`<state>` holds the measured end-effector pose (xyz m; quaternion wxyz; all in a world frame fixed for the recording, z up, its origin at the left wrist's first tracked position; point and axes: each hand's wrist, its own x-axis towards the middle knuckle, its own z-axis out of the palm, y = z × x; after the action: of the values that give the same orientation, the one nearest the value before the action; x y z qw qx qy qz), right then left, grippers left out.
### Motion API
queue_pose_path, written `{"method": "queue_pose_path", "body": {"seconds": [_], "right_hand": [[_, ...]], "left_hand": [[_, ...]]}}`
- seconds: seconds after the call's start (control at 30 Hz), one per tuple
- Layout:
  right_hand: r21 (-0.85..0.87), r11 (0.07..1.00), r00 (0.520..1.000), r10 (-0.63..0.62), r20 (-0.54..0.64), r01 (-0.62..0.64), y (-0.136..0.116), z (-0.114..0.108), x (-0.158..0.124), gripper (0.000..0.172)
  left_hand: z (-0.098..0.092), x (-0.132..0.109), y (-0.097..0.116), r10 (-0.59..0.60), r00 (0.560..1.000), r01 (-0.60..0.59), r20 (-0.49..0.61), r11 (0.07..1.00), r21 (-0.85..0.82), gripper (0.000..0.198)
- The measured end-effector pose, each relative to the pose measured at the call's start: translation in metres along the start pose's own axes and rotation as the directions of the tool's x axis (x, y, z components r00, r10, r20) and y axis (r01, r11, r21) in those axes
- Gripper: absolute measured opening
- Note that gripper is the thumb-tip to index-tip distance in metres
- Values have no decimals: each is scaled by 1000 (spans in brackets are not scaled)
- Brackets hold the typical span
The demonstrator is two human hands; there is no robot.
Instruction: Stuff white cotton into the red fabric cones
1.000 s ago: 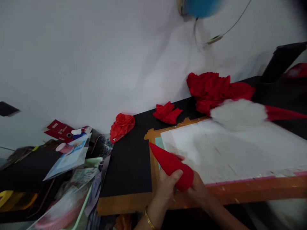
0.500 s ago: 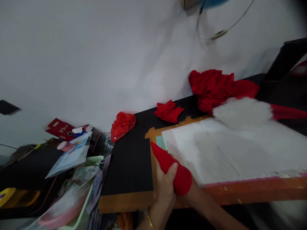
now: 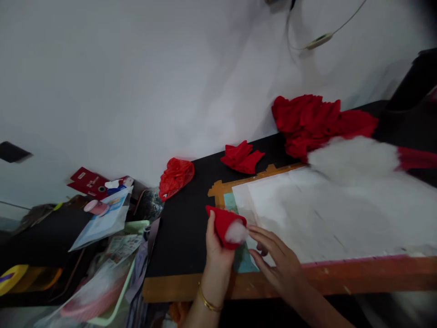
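Note:
A red cloth cone (image 3: 220, 222) is held in my left hand (image 3: 218, 253), its tip pointing up and left. White stuffing (image 3: 236, 231) shows in the cone's wide mouth, which faces right. My right hand (image 3: 276, 255) is just right of that mouth, fingers apart and fingertips close to its rim; I see nothing held in it. Whether a fingertip touches the rim, I cannot tell. Farther right on the table lies a big heap of white stuffing (image 3: 355, 159).
White sheets (image 3: 307, 218) are taped over the black table (image 3: 184, 241). Along the wall lie a red cloth pile (image 3: 307, 118), smaller folded red pieces (image 3: 241, 157) and a red plastic bag (image 3: 175, 177). A green basket (image 3: 124, 291) with bags stands at the left.
My right hand has come out of the cone's mouth and moved right, its fingers now apart. The cone has turned so that its mouth and the stuffing inside show.

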<state>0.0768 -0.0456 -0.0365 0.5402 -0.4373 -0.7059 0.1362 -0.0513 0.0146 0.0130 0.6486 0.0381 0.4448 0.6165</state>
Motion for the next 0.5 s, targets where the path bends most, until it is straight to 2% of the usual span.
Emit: {"method": "queue_pose_path", "body": {"seconds": [0.1,0.2,0.27,0.37,0.5], "right_hand": [[-22,999,999,-25,-22,25,-3,0,1,40],[-52,997,997,-57,48,60,-1,10,2,31],[-76,996,996,-51,68,56,5,16,4,25],[-107,994,1000,-14,27,17,14,18,7,25],[-100,995,999,2,-39,-6,14,10,5,29]], "left_hand": [[-1,1,0,-42,999,42,4,998,-50,30],[-1,-7,-10,-118,993,118,23,993,-14,35],[-1,-15,-18,-109,994,109,22,994,23,33],[-1,-21,-26,-62,998,62,-4,997,49,32],[0,-15,-20,-73,997,73,-28,997,22,22]]}}
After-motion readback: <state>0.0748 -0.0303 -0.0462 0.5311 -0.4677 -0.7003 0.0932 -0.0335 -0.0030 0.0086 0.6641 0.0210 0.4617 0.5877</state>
